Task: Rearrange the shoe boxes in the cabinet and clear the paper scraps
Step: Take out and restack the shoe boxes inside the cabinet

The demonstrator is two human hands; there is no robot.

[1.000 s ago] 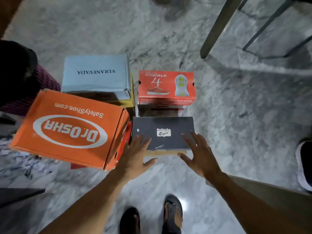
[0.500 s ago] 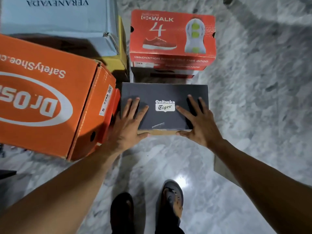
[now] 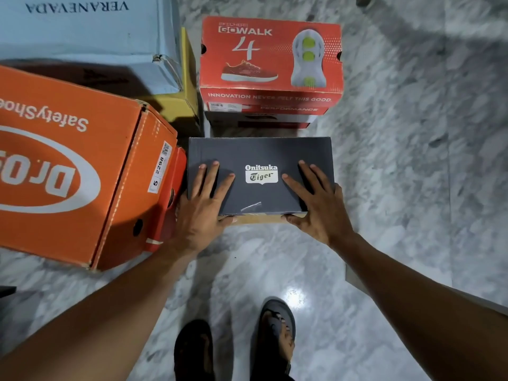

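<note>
A dark grey Onitsuka Tiger shoe box lies on the marble floor in the middle of the view. My left hand grips its near left corner, fingers flat on the lid and thumb under the front edge. My right hand holds the near right corner the same way. Behind it stands a red Go Walk 4 box on another box. A big orange SafetyShoe box sits to the left, with a pale blue Veranevada box behind it.
A yellow box shows under the pale blue one. A thin red box is wedged between the orange box and the dark one. My two sandalled feet stand on the grey marble floor, which stretches to the right.
I bent closer to the boxes. Both hands went from hovering with spread fingers to gripping the near corners of the dark grey box.
</note>
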